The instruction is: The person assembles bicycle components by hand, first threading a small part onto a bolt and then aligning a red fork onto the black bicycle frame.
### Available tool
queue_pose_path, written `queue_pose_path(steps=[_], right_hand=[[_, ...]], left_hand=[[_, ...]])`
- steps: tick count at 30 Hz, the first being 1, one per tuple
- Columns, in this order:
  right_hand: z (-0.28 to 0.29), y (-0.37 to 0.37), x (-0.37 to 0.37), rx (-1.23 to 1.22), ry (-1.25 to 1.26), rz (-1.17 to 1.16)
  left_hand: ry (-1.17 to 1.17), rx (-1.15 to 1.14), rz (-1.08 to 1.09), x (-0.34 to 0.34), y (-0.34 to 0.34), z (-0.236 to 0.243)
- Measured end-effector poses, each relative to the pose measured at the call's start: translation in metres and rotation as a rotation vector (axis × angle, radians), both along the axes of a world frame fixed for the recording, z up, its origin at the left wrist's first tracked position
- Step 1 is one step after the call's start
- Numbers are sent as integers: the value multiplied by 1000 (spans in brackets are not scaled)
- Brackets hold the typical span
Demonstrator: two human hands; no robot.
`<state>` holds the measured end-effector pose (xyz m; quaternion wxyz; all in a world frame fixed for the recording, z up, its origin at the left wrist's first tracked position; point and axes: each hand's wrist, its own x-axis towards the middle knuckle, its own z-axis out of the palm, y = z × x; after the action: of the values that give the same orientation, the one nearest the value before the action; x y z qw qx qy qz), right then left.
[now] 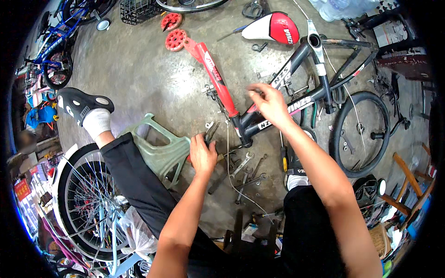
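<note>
My right hand (271, 106) hovers over the dark bicycle frame (296, 105), fingers and thumb apart with nothing visible between them. My left hand (203, 154) is low beside the green plastic stool (155, 146), its fingers curled. A dark V-shaped tool (212, 132), perhaps pliers, meets its fingertips; whether it is gripped is unclear. A screwdriver (222, 156) with an orange handle passes partly behind this hand, its shaft pointing at the frame's lower end. Joined to the frame there is a red tube (217, 83) with a red toothed wheel (176, 41) at its far end.
Several wrenches (243, 164) lie on the concrete floor (125, 65) between my feet. A red and white saddle (273, 28) lies beyond the frame, and a black tyre (334, 139) to its right. A spoked wheel (60, 199) stands at left. A thin cable (230, 173) trails across the floor.
</note>
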<state>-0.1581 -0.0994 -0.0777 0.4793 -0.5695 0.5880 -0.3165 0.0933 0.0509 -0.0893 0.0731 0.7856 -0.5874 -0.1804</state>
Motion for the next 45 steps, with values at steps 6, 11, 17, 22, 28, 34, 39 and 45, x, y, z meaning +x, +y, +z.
queue_pose_path(steps=[6, 11, 17, 22, 28, 34, 39, 45], right_hand=[[11, 50, -26, 219, -222, -161], [34, 69, -36, -89, 170, -17], [51, 69, -28, 380, -422, -3], [46, 72, -11, 539, -632, 55], [45, 69, -22, 601, -738, 4], [36, 63, -49, 237, -326, -152], [22, 73, -88, 152, -132, -308], [12, 97, -93, 171, -62, -253]], left_hand=[[-145, 69, -48, -3, 10, 15], [38, 270, -299, -9, -9, 55], [703, 504, -189, -20, -17, 95], [1074, 710, 145, -39, -15, 104], [1033, 670, 59, -40, -46, 109], [197, 537, -336, -77, -153, 167], [326, -92, -488, -110, -192, 171], [-231, 449, -314, -104, -133, 123]])
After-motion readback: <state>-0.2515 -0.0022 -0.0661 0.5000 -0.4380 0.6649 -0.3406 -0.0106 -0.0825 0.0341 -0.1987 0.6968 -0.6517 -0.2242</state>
